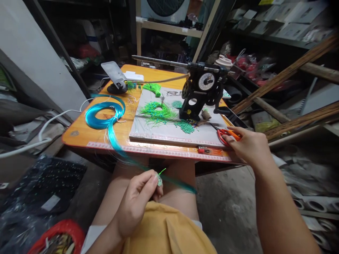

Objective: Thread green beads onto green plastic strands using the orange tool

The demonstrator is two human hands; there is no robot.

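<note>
Above my lap, my left hand (144,192) pinches a small pale-green piece (159,180) that looks beaded, with a short bright-green strand sticking up from it; much of it is hidden by the fingers. My right hand (250,146) reaches to the right front of the white board (156,131), its fingers closed on the red and orange handles of a pair of scissors (222,137). The blades point toward the black hand-cranked machine (197,88). Near the board's middle lie green beads (185,126) and a bundle of bright-green strands (159,112).
A coil of blue filament (102,118) lies at the table's left, its tail hanging over my lap. A red-capped orange tool (210,151) rests at the front edge. A phone stand (116,77) stands behind. Wooden bars (288,84) lean at right; a red basin (59,236) is below left.
</note>
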